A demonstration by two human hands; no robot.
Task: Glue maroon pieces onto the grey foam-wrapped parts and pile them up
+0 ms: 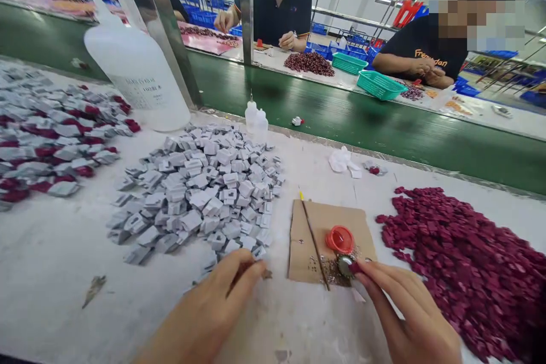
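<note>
Fingertips of the left hand (213, 307) are pinched on a grey piece (267, 274) at the counter's near edge, while a maroon chip (355, 267) is clamped by the right hand (405, 313) over the cardboard (307, 239), seemingly for gluing.

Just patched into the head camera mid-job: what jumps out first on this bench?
Two heaps dominate: a grey pile of small blocks at centre and a maroon pile of pieces on the right. Between them lies a cardboard square with a red cap on it. The left hand touches the grey pile's near edge, and the right hand pinches a maroon piece beside the cap.
</note>
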